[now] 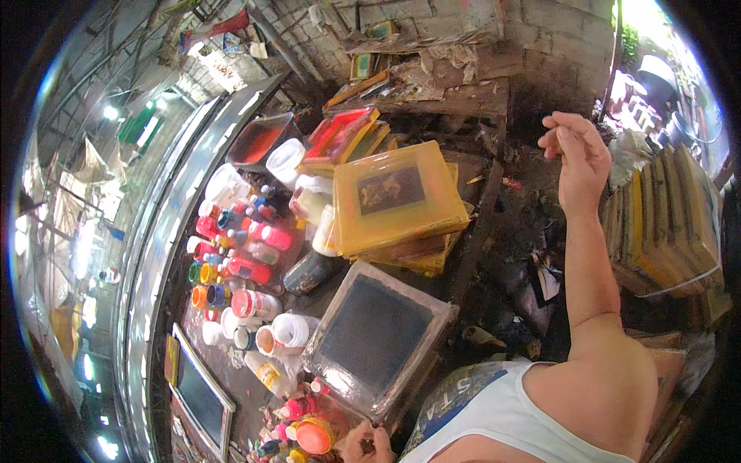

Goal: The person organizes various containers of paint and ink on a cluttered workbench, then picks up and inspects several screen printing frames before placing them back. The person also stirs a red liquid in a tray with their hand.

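Observation:
A framed printing screen with a dark mesh and a pale, tape-covered frame lies tilted before me. At the lower edge, my left hand is close to the screen's bottom corner, its fingers curled; whether it grips the frame I cannot tell. My right hand is raised at the upper right, away from the table, with loosely bent fingers and nothing visible in it. Beyond the dark screen, a yellow-framed screen rests on a stack of similar frames. An open jar of orange ink stands beside my left hand.
Many ink bottles and white plastic tubs crowd the table's left part. Another framed screen lies at lower left. A black tray with red ink sits farther back. Upright frames are stacked at right, near a cluttered wooden bench.

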Demonstrator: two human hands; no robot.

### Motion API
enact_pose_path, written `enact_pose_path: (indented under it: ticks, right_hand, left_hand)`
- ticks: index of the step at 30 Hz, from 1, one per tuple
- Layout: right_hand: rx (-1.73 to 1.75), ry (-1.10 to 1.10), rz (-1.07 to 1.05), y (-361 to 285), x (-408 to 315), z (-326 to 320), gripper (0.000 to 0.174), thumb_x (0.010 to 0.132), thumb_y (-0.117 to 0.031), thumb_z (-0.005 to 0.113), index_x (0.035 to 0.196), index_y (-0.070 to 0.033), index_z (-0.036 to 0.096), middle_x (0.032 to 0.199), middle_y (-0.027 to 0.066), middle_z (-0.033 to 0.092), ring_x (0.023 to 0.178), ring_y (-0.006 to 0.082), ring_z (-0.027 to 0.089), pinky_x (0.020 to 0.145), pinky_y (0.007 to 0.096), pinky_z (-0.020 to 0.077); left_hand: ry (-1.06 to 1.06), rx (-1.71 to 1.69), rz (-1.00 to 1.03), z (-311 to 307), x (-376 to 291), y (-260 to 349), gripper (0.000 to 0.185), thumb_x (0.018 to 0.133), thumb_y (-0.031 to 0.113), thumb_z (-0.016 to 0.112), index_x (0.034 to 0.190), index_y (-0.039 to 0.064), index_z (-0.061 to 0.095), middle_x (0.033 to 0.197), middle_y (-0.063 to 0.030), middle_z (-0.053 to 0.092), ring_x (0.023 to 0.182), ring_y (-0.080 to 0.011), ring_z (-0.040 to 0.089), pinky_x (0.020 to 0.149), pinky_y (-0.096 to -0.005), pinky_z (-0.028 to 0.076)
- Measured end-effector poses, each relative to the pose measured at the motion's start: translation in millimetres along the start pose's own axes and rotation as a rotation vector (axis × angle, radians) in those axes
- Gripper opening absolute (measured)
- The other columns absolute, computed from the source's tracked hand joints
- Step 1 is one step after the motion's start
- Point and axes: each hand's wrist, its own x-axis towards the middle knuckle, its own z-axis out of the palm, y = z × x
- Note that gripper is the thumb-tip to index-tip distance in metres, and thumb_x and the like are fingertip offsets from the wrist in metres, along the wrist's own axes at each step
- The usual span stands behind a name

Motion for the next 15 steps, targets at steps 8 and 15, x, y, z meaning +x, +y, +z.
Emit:
enact_pose_path:
  ticks: [8, 15]
  right_hand:
    - [-0.049, 0.175, 0.147, -14.1, -61.3, -37.2, 0.023, 0.113, -0.009, 0.066, 0.13, -0.004, 0.08, 0.115, 0.0082, 0.082, 0.089, 0.0138, 0.076, 0.075, 0.029, 0.0552]
    - [-0.173, 0.058, 0.134, -45.4, -145.8, 4.8, 0.02, 0.113, -0.007, 0.067, 0.127, -0.004, 0.081, 0.114, 0.0072, 0.082, 0.088, 0.0131, 0.074, 0.074, 0.0279, 0.0547]
  left_hand:
    - [-0.373, -0.056, -0.304, 2.1, -58.9, -115.0, 0.041, 0.099, 0.015, 0.089, 0.136, 0.003, 0.078, 0.107, -0.0147, 0.079, 0.095, -0.0228, 0.071, 0.089, -0.0303, 0.055]
    - [-0.483, -0.05, -0.378, -26.7, -73.9, -168.3, 0.041, 0.1, 0.015, 0.088, 0.137, 0.002, 0.076, 0.111, -0.016, 0.079, 0.099, -0.0243, 0.071, 0.092, -0.0316, 0.055]
